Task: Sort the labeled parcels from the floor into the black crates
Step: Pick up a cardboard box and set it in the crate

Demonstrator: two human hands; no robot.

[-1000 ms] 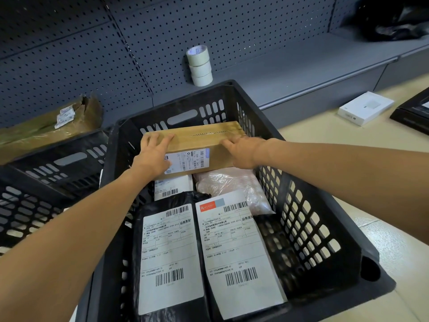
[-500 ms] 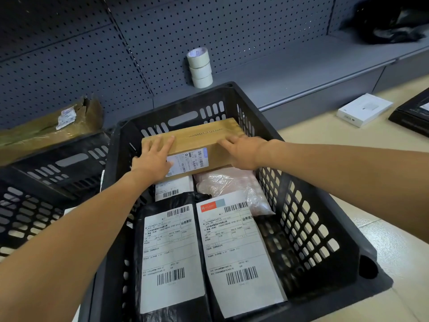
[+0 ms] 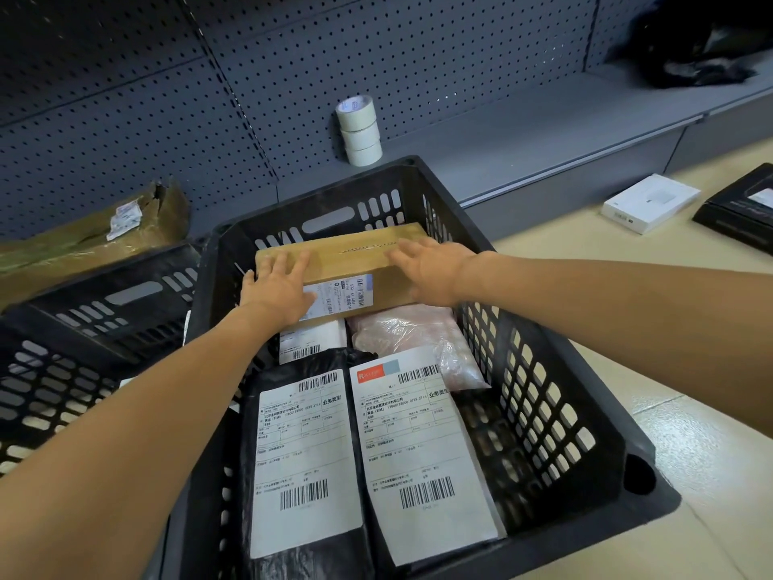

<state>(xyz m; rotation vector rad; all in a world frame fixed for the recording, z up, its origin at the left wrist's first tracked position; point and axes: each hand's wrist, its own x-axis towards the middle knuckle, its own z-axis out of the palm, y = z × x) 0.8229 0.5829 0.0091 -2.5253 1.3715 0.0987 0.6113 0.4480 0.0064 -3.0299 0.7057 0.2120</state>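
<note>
Both hands have flattened out since the earlier frames: the fingers that were curled round the ends of the brown cardboard parcel [image 3: 355, 265] now lie spread on its top, and the box sits a little lower against the far wall of the black crate [image 3: 543, 391]. As for the grip, the left hand [image 3: 278, 288] rests open, palm down, over the near left corner and partly covers the shipping label; the right hand [image 3: 431, 270] lies open on the right end, fingers pointing toward the far wall. Neither hand closes on anything; they press or steady, no more. Just below the wrists, nearer the person, lie a small white-labeled packet [image 3: 311, 343] and a clear plastic bag [image 3: 418, 341] of something pale, and closer still two black poly mailers [image 3: 305, 454] with large white labels, side by side on the crate floor. The box looks stiff and fairly light, with smooth, taped faces that could slide under flat palms, so to shift it I would take it by the two short ends, thumbs on top. The soft bags under it will give, and it may settle crooked. To the left of the left forearm stands a second crate [image 3: 83, 328]; off to the right a white box [image 3: 650, 203] waits on the floor.
</note>
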